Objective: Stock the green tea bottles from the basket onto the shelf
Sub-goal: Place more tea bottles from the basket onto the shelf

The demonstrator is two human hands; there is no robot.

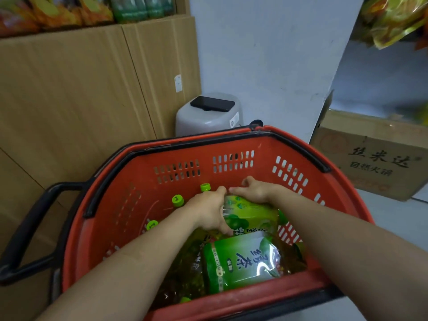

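Down in the red basket (231, 144), one green tea bottle (252, 214) lies on its side among others; my left hand (208, 212) curls round its middle, my right hand (253, 192) clasps its far end. Its glossy label over smooth rounded plastic could slide in my grip and knock the neighbouring green caps (177, 200).

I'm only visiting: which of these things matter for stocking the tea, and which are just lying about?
Part of the job:
basket
tea bottle with the left hand and right hand on it
second bottle
green caps of more bottles

Just lying about:
phone on the stool
printed box
cartons
snack bags
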